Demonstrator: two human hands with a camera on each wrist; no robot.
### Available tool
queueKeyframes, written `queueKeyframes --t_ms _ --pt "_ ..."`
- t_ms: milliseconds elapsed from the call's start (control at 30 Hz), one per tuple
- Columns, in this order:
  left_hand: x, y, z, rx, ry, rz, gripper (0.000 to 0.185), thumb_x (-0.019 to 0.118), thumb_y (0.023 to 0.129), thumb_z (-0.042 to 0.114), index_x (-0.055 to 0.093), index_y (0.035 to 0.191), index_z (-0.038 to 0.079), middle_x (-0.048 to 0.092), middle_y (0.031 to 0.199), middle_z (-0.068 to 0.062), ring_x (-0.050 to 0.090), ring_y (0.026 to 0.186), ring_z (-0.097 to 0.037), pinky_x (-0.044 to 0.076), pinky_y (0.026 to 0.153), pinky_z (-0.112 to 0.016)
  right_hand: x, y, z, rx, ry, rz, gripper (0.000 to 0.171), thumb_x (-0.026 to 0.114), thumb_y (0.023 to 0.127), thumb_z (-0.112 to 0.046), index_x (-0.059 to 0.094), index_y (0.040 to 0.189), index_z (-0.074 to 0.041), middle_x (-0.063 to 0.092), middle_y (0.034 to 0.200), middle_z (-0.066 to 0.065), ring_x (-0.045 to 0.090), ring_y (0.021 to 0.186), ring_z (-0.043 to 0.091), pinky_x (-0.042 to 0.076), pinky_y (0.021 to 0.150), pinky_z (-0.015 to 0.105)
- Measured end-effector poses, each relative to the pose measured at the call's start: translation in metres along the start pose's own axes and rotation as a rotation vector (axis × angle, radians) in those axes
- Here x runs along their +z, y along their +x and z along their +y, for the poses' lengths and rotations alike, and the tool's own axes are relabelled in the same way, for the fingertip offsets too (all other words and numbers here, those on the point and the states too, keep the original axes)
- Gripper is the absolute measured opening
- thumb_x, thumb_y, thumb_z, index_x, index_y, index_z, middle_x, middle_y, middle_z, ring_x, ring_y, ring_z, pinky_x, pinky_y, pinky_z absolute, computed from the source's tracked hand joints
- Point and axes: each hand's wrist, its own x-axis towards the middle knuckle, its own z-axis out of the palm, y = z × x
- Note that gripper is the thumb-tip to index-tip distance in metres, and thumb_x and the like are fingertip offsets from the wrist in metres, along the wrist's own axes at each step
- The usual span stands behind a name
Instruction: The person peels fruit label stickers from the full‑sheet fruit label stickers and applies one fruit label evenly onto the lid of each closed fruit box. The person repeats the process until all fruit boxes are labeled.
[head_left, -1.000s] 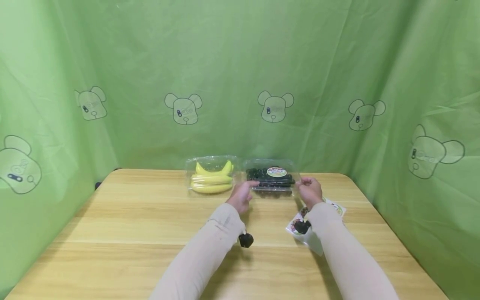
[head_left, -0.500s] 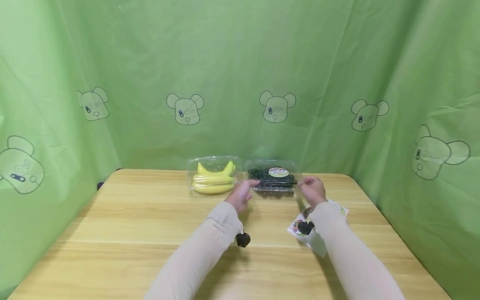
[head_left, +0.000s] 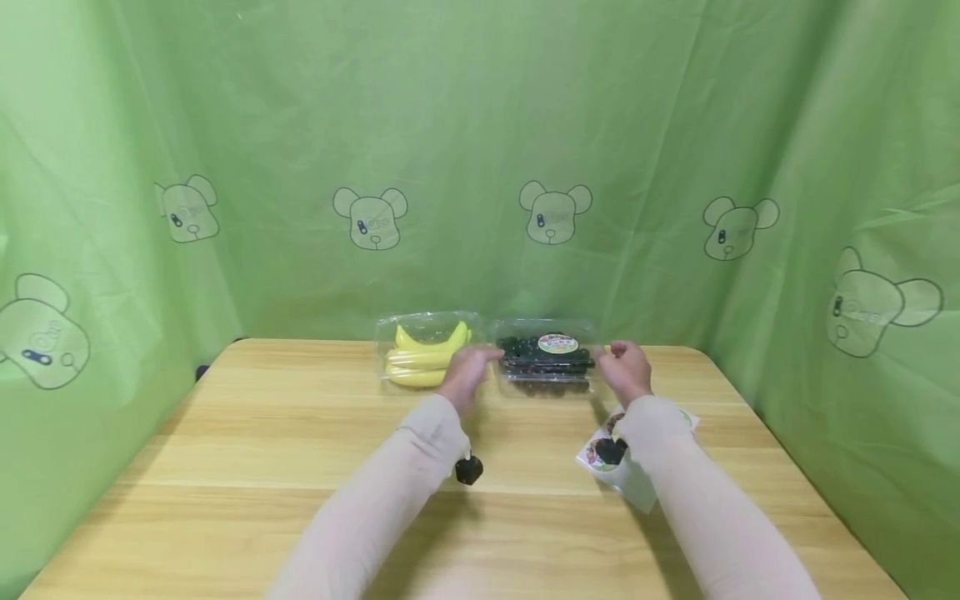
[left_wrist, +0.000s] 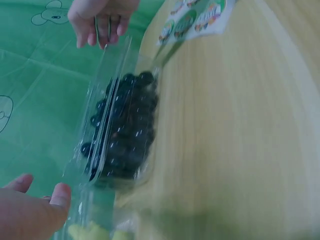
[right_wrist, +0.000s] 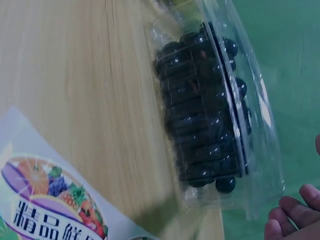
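Note:
A clear plastic clamshell box [head_left: 551, 379] of dark grapes [right_wrist: 200, 115] stands closed at the back of the table, with an oval fruit sticker [head_left: 558, 343] on its lid. At its left end is my left hand [head_left: 467, 375], thumb and fingers spread and holding nothing; in the left wrist view a gap shows between them and the box. My right hand [head_left: 627, 372] is by the right end, its fingers [right_wrist: 295, 212] loosely bent beside the box corner with nothing between them. Partly behind my left hand stands a second clear box with yellow bananas [head_left: 420, 358].
A sheet of oval fruit stickers [head_left: 637, 487] lies on the wooden table [head_left: 300, 450] under my right forearm. A green curtain [head_left: 465, 125] printed with bear heads encloses the back and sides, close behind both boxes.
Both hands have let go of the grape box's lid edge. My left hand has moved left and slightly up, in front of the bananas; the right has drawn slightly away.

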Motion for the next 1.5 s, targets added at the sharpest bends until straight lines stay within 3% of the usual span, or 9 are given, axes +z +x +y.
queueKeyframes --t_ms 233,367,767,1067,1300,1500 --pt "-0.022 0.002 0.014 0.02 0.09 0.101 0.068 0.063 0.09 0.024 0.033 0.149 0.006 0.032 0.154 -0.013 0.033 0.137 -0.036 0.031 0.11 -0.052 0.007 -0.006 -0.019 -0.03 -0.003 -0.007 0.063 0.054 0.098 -0.027 0.028 0.148 0.001 0.036 0.148 0.023 0.038 0.132 0.041 0.034 0.11 0.05" --pt "-0.035 0.004 0.022 0.015 0.09 0.132 0.071 0.064 0.09 0.025 0.032 0.149 0.006 0.033 0.153 -0.014 0.033 0.137 -0.035 0.034 0.11 -0.05 0.016 -0.007 -0.027 -0.032 0.017 -0.009 0.062 0.055 0.097 -0.026 0.03 0.148 -0.001 0.037 0.147 0.022 0.038 0.132 0.039 0.033 0.11 0.05" --pt "-0.078 0.007 0.041 0.016 0.207 0.241 0.071 0.061 0.091 0.029 0.029 0.151 0.008 0.03 0.155 -0.013 0.029 0.139 -0.034 0.023 0.115 -0.05 0.048 -0.011 -0.049 -0.093 -0.005 -0.024 0.057 0.06 0.094 -0.024 0.039 0.142 0.001 0.048 0.138 0.021 0.047 0.123 0.037 0.039 0.105 0.047" --pt "-0.116 0.003 0.036 -0.022 0.228 0.312 0.08 0.06 0.092 0.036 0.018 0.154 0.01 0.022 0.158 -0.012 0.023 0.142 -0.034 0.02 0.115 -0.052 0.074 -0.018 -0.058 -0.105 0.025 -0.056 0.054 0.061 0.093 -0.022 0.044 0.138 0.002 0.051 0.136 0.02 0.048 0.123 0.035 0.038 0.106 0.045" --pt "-0.131 0.003 0.024 -0.04 0.264 0.341 0.08 0.059 0.093 0.031 0.013 0.156 0.012 0.022 0.158 -0.014 0.026 0.14 -0.037 0.02 0.115 -0.055 0.094 -0.029 -0.067 -0.102 0.046 -0.076 0.053 0.061 0.093 -0.025 0.046 0.137 0.0 0.051 0.137 0.018 0.047 0.125 0.034 0.037 0.108 0.044" --pt "-0.141 0.003 0.008 -0.075 0.274 0.363 0.082 0.059 0.092 0.031 0.012 0.156 0.01 0.016 0.16 -0.015 0.018 0.143 -0.037 0.015 0.116 -0.055 0.115 -0.037 -0.071 -0.099 0.128 -0.085 0.05 0.063 0.091 -0.02 0.048 0.134 0.0 0.054 0.133 0.017 0.05 0.121 0.033 0.04 0.105 0.043"
